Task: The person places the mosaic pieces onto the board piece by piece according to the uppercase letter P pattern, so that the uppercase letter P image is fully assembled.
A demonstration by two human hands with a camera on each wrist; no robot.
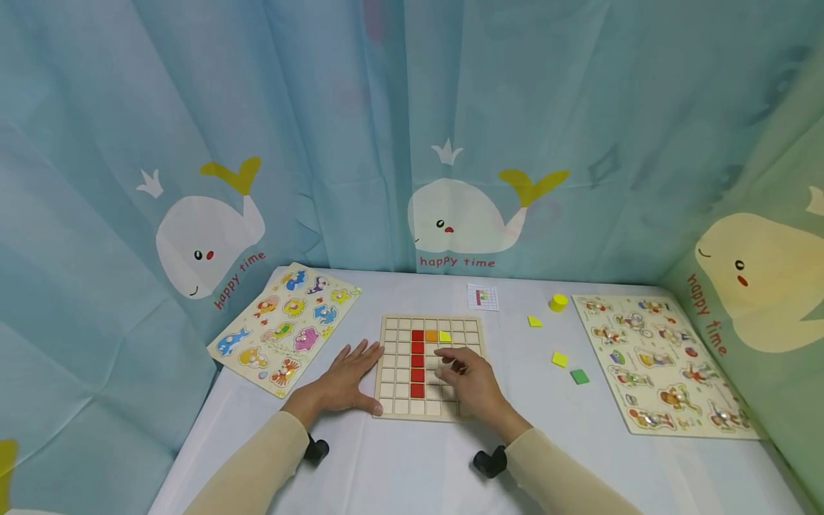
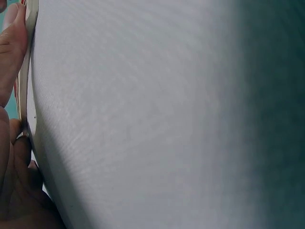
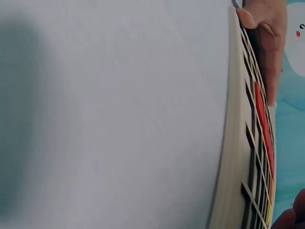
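A wooden grid board (image 1: pixel 378 372) lies flat in the middle of the table. Several red square tiles (image 1: pixel 418 361) form a column in its cells. Beside the top red tile sit an orange tile (image 1: pixel 431 336) and a yellow tile (image 1: pixel 445 336). My left hand (image 1: pixel 344 379) is spread at the board's left side, with thumb and fingertips touching its edge. Over the board's right part hovers my right hand (image 1: pixel 473 383), its fingers bent and the thumb apart from the index finger. I see nothing between them. The right hand hides some lower right cells.
A small printed pattern card (image 1: pixel 483 297) lies behind the board. To the right are a yellow cylinder (image 1: pixel 558 303), loose yellow tiles (image 1: pixel 559 359) and a green tile (image 1: pixel 580 376). Picture puzzle boards lie at left (image 1: pixel 292 290) and right (image 1: pixel 618 400). A blue curtain (image 1: pixel 360 214) borders the table.
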